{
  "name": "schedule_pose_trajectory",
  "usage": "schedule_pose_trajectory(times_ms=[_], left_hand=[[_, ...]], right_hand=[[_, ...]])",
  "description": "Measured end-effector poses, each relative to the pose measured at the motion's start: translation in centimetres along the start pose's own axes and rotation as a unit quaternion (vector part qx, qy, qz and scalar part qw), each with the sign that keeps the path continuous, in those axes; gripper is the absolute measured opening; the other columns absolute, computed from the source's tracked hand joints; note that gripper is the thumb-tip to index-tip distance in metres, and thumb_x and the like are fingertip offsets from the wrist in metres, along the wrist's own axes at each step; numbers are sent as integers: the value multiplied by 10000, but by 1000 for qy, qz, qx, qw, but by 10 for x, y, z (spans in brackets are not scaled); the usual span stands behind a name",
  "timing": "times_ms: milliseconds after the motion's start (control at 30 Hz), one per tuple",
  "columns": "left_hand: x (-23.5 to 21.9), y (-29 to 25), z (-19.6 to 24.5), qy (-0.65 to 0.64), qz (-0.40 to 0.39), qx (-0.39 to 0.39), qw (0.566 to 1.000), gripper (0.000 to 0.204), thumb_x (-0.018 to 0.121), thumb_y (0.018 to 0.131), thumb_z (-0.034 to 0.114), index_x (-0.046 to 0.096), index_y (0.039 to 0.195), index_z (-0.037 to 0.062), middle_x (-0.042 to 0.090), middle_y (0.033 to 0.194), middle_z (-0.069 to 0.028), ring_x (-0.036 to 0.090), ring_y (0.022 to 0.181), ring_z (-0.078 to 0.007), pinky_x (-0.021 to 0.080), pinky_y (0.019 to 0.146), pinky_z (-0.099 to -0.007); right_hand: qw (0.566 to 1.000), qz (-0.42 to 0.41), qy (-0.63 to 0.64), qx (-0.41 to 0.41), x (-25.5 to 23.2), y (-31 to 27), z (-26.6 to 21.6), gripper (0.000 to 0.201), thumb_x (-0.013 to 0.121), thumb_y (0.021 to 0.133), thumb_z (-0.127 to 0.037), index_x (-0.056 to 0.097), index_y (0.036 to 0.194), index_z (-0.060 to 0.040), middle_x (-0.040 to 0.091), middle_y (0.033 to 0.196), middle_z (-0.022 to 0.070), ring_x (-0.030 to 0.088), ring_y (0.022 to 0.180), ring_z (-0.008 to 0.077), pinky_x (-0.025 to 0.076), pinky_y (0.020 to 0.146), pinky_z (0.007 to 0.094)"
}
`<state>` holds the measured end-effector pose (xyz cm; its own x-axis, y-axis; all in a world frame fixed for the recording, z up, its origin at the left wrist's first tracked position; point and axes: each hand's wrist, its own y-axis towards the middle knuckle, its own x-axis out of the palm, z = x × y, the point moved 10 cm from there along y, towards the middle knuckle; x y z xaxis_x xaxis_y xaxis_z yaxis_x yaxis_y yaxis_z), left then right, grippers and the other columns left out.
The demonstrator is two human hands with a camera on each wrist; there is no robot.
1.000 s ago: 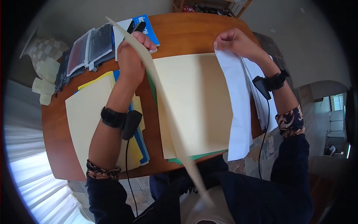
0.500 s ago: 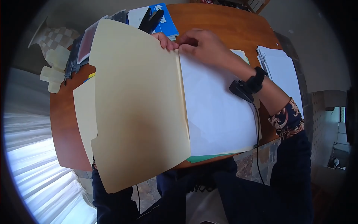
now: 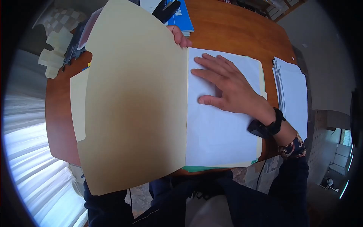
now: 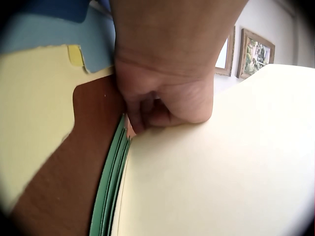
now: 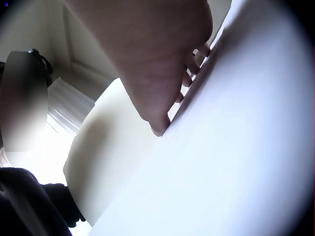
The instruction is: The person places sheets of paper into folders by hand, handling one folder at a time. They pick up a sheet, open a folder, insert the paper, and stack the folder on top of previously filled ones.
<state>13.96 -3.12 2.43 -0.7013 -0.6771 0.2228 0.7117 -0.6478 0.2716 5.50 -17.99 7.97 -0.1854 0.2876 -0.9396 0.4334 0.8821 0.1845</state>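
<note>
A manila folder (image 3: 136, 94) stands spread, its left cover raised and leaning over the table. White paper (image 3: 215, 140) lies against its right side, up to the fold. My right hand (image 3: 230, 85) rests on the sheet with fingers spread; the right wrist view shows its fingertips (image 5: 158, 129) down on the paper. At the top of the fold, my left hand (image 3: 178, 36) grips the folder's edge, mostly hidden behind the raised cover. In the left wrist view its curled fingers (image 4: 142, 115) are at the spine, beside the edges of several green folders (image 4: 110, 182) underneath.
A stack of white sheets (image 3: 293, 94) lies at the table's right side. At the back are a blue notebook (image 3: 185, 20) and a black stapler-like tool (image 3: 166, 11). More manila folders (image 3: 78, 106) lie on the left, partly behind the raised cover.
The white paper, held by my right hand off to the right at first, now lies in the folder. That hand has gone from the fold's top to flat on the sheet. The cover has swung left.
</note>
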Motion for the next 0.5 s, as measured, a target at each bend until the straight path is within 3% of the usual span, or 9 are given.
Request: schedule_pose_trajectory(times_ms=[367, 433, 500], left_hand=[[6, -1, -2, -20, -4, -35, 999, 244, 719, 917, 293, 561, 976, 116, 564, 1058, -62, 464, 1317, -251, 405, 1100, -444], [5, 0, 0, 27, -31, -10, 999, 249, 724, 912, 289, 563, 975, 110, 563, 1056, -68, 454, 1330, -267, 440, 1071, -448], [5, -1, -4, 5, -9, -30, 1000, 255, 728, 908, 291, 561, 972, 109, 564, 1054, -71, 457, 1325, -271, 450, 1060, -453]], right_hand=[[999, 12, 25, -19, 6, -5, 8, 612, 691, 860, -507, 591, 1354, -160, 468, 1495, 124, 370, 1429, 304, 236, 1194, 507], [1000, 3, 6, -31, 6, -5, 6, 600, 651, 891, -510, 576, 1366, -152, 457, 1503, 126, 356, 1438, 301, 223, 1201, 501], [999, 2, 5, -32, 6, -5, 5, 598, 641, 900, -507, 567, 1373, -148, 452, 1506, 125, 350, 1441, 299, 219, 1203, 497]])
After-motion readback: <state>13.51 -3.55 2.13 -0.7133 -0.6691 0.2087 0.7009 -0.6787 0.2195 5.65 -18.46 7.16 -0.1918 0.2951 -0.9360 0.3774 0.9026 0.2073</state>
